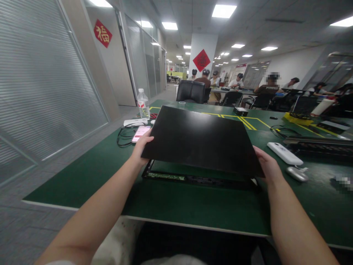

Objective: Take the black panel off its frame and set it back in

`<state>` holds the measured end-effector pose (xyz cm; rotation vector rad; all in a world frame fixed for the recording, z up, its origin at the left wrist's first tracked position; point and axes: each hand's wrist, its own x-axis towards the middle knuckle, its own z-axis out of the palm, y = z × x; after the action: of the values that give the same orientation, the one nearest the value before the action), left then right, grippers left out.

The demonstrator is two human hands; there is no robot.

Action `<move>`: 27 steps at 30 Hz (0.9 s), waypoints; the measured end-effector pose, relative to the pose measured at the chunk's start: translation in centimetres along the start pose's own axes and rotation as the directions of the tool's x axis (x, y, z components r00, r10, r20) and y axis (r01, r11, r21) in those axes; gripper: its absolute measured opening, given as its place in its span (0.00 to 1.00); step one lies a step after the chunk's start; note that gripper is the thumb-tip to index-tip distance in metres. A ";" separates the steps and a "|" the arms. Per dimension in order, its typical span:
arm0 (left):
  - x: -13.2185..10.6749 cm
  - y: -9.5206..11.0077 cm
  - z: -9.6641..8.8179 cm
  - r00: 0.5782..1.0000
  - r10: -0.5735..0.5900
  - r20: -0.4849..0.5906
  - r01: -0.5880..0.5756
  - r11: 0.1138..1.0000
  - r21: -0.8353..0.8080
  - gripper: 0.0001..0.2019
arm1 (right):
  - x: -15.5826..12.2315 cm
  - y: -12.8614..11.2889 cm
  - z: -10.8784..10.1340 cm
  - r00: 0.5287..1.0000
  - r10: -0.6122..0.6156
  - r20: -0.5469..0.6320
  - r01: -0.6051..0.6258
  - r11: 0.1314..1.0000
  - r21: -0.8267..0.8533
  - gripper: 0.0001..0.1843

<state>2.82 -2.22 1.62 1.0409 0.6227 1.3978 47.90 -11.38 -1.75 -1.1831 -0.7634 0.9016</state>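
Observation:
A thin, dark, glossy display panel (201, 140) is held by its two side edges, tilted above the green table. My left hand (142, 145) grips its left edge, thumb on the top face. On the opposite side, my right hand (266, 163) is closed round the right edge near the front corner; its fingers are partly hidden. Beneath the panel lies a black frame (215, 181) with a green circuit board strip (165, 177) along its front side. The panel hides most of the frame.
Left of the panel are a phone (141, 133), a black cable and a water bottle (143, 103). To the right lie a white device (285, 153), a silver mouse-like object (297, 173) and a long black part (320, 145). The table (91, 176) carries yellow tape lines. Several people sit farther back.

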 end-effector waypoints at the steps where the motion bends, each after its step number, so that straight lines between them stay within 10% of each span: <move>1: 0.1 0.1 -0.1 1.000 -0.012 -0.006 0.012 1.000 -0.009 0.33 | -0.6 -0.6 0.4 0.999 0.013 0.035 -0.017 0.994 0.112 0.19; 14: 0.2 -1.0 0.3 0.996 -0.088 0.017 0.086 0.994 0.061 0.29 | -2.9 -2.4 1.5 0.986 -0.097 -0.133 0.132 0.950 0.282 0.18; 27: 0.5 -2.5 -0.4 0.997 -0.074 -0.015 0.072 0.861 0.503 0.25 | -3.3 -3.6 1.8 0.921 -0.239 -0.308 0.337 0.885 0.321 0.17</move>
<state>3.80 -1.28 -0.61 1.4146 1.0518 1.1875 45.52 -13.99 2.01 -0.8039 -0.5098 0.5883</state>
